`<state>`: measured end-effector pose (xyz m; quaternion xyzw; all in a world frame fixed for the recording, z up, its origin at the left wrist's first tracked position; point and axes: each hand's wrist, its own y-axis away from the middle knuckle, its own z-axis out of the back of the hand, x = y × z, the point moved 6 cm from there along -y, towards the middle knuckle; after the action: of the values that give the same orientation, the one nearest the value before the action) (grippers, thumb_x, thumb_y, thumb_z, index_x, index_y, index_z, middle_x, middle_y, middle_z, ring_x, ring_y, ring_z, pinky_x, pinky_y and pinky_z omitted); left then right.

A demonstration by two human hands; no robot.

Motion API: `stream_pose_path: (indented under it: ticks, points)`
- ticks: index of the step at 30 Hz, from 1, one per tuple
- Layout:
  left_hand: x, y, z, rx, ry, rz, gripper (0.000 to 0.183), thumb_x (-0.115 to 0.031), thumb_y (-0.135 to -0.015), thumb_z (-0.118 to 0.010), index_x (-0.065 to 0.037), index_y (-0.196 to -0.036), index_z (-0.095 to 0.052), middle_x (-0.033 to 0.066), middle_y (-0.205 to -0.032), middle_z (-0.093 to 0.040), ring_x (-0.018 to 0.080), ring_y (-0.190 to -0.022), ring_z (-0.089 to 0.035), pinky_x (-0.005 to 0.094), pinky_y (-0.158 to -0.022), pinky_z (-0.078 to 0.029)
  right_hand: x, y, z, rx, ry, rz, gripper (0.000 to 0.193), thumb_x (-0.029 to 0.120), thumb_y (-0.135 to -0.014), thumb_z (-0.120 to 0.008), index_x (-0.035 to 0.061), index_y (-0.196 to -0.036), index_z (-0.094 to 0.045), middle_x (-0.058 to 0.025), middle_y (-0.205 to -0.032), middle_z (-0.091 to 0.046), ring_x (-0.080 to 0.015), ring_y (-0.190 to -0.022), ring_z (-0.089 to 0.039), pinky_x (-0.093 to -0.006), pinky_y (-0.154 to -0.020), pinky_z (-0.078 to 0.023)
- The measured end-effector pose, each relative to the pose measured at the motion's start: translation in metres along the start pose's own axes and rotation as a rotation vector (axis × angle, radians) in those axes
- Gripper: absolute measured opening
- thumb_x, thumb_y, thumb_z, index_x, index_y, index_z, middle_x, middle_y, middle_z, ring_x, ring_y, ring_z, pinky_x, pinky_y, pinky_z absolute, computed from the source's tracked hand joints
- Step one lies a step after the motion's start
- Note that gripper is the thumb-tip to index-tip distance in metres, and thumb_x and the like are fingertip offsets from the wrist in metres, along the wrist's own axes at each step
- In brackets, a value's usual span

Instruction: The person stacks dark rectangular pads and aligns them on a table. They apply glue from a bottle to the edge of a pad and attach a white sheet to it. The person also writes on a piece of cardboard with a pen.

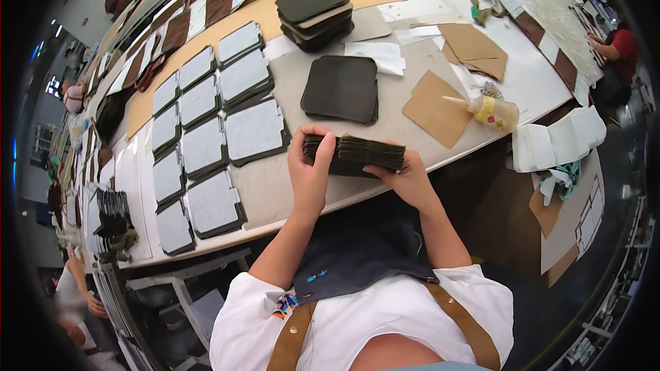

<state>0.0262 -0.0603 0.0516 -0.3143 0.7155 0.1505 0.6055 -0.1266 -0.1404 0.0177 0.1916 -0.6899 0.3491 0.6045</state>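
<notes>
A stack of dark pieces (354,154) is gripped edge-on at the table's near edge, clasped by the left hand (311,168) at one end and the right hand (405,177) at the other. Beyond it a flat dark pile (341,88) is seen, with a glue bottle (487,110) to the right and rows of white-faced pieces (206,124) to the left.

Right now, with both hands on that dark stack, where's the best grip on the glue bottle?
Grip the glue bottle around its wide body, from above. It lies on its side near the table edge, nozzle pointing left over a tan cardboard piece; the thin nozzle likely gives poor purchase.
</notes>
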Motion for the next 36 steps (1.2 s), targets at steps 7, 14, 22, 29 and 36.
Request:
stream_pose_path:
  ticks: [7, 14, 22, 29, 36]
  points:
    - [-0.014, 0.004, -0.002, 0.038, 0.030, -0.103, 0.010, -0.009, -0.093, -0.063, -0.005, -0.096, -0.054, 0.0012, -0.095, -0.056, 0.0065, -0.086, -0.051, 0.0221, -0.075, -0.042, 0.027, -0.006, -0.003, 0.012, 0.085, 0.115, 0.039, -0.011, -0.080, -0.065, 0.0013, -0.117, -0.066, -0.0071, -0.106, -0.071, -0.0119, -0.096, -0.065, -0.0255, -0.085, -0.050]
    - [0.007, -0.001, 0.005, -0.009, -0.014, -0.008, 0.008, -0.012, -0.095, -0.061, -0.006, -0.096, -0.055, 0.0006, -0.093, -0.057, 0.0068, -0.085, -0.051, 0.0219, -0.080, -0.041, 0.009, -0.006, -0.006, 0.089, 0.148, -0.030, 0.033, -0.007, -0.081, -0.069, -0.0007, -0.113, -0.065, -0.0041, -0.099, -0.070, -0.0076, -0.086, -0.059, -0.0249, -0.080, -0.049]
    - [0.012, 0.009, 0.013, 0.007, 0.037, -0.276, 0.086, -0.053, -0.090, -0.064, -0.002, -0.146, -0.025, 0.0162, -0.142, -0.040, 0.0244, -0.135, -0.035, 0.0390, -0.113, -0.026, 0.017, -0.002, -0.002, -0.200, -0.010, -0.041, 0.032, -0.001, -0.086, -0.071, -0.0006, -0.117, -0.064, -0.0033, -0.106, -0.069, -0.0089, -0.095, -0.059, -0.0252, -0.085, -0.048]
    - [0.042, 0.031, -0.002, 0.173, 0.421, 0.114, 0.052, -0.031, -0.096, -0.064, -0.003, -0.136, -0.047, 0.0093, -0.134, -0.055, 0.0198, -0.125, -0.051, 0.0367, -0.108, -0.036, -0.004, 0.011, -0.034, -0.371, -0.707, -0.122, 0.046, 0.003, -0.087, -0.072, 0.0055, -0.129, -0.054, -0.0052, -0.123, -0.059, -0.0175, -0.114, -0.057, -0.0300, -0.098, -0.047]
    - [0.016, 0.016, 0.023, 0.117, 0.268, -0.036, 0.021, -0.014, -0.094, -0.067, -0.003, -0.112, -0.066, 0.0015, -0.108, -0.068, 0.0090, -0.099, -0.058, 0.0262, -0.088, -0.046, 0.008, 0.004, 0.004, -0.310, -0.527, 0.005, 0.033, -0.007, -0.082, -0.072, 0.0018, -0.112, -0.063, -0.0019, -0.103, -0.066, -0.0110, -0.098, -0.060, -0.0251, -0.089, -0.047]
